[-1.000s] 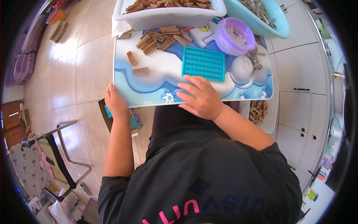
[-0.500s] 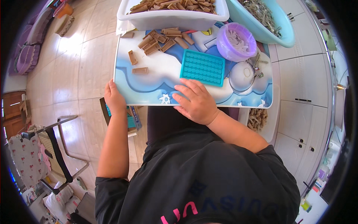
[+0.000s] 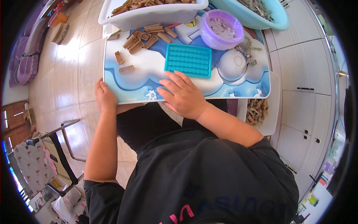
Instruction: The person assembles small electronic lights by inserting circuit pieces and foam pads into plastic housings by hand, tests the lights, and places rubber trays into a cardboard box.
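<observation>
A blue and white picture mat (image 3: 141, 80) lies on my lap. My left hand (image 3: 104, 98) grips its near left corner. My right hand (image 3: 182, 94) lies flat on the mat's near edge, fingers spread, just below a teal dimpled mould (image 3: 188, 60). Several small brown wooden pieces (image 3: 140, 39) are scattered on the mat's far left part. A purple bowl (image 3: 222, 29) and a white round lid (image 3: 231, 65) stand to the right of the mould.
A white tub (image 3: 149, 15) of brown pieces and a teal basin (image 3: 261, 16) stand beyond the mat. A white tray (image 3: 270, 112) with tan pieces sits at my right. White cabinets (image 3: 302, 89) run along the right; a folding chair (image 3: 52, 149) stands at lower left.
The view has shifted so the mat sits lower in the picture. My right hand has slid slightly up the mat toward the teal mould; my left hand stays on the corner.
</observation>
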The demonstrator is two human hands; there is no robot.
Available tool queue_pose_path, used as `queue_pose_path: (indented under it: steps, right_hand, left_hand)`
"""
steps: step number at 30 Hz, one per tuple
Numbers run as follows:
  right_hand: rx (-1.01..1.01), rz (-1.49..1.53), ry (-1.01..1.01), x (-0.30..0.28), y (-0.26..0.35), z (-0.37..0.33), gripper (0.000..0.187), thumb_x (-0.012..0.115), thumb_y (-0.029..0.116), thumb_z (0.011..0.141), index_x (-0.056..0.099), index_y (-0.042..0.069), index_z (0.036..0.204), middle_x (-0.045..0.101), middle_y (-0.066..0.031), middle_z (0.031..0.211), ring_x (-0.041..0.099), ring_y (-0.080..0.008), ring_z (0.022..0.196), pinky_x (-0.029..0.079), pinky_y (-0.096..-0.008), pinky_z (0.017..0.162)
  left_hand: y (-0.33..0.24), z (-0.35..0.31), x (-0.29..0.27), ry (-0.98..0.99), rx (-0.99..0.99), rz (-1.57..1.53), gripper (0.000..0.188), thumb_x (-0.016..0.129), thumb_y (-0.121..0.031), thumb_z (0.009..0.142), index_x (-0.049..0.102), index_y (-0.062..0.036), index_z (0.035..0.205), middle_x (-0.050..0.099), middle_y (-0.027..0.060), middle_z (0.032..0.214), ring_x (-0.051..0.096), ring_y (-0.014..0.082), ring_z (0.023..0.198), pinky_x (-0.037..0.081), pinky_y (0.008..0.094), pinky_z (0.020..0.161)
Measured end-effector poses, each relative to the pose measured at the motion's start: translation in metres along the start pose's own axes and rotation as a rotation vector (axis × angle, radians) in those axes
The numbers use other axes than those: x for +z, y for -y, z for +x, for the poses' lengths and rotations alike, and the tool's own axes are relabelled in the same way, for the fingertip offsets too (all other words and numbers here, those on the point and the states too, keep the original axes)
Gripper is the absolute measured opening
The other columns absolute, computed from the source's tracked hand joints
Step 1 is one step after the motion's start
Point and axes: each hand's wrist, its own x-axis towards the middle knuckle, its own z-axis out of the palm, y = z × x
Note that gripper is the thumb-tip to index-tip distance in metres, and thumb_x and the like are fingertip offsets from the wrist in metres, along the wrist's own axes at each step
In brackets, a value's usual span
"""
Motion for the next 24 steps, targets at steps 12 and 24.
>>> queue_pose_path:
  steps: [12, 24]
  right_hand:
    - [-0.053, -0.082, -0.077, 0.01, 0.002, -0.006, 0.027, 0.052, 0.019, 0.08, 0.058, 0.007, 0.104, 0.054, -0.0108, 0.113, 0.046, -0.03, 0.118, 0.034, -0.0454, 0.103]
    - [0.004, -0.128, -0.079, 0.015, 0.003, -0.002, 0.037, 0.055, 0.029, 0.081, 0.061, 0.005, 0.108, 0.057, -0.0143, 0.124, 0.043, -0.0253, 0.127, 0.028, -0.052, 0.107]
  left_hand:
    - [0.031, 0.021, 0.002, 0.074, 0.07, 0.066, 0.047, 0.031, -0.031, 0.099, 0.05, 0.0036, 0.124, 0.054, 0.0243, 0.123, 0.052, 0.0363, 0.114, 0.038, 0.0389, 0.099]
    - [0.017, 0.016, 0.0, 0.018, -0.021, -0.151, 0.039, 0.041, -0.027, 0.098, 0.059, 0.0068, 0.107, 0.063, 0.0135, 0.095, 0.058, 0.0208, 0.084, 0.046, 0.0321, 0.076]
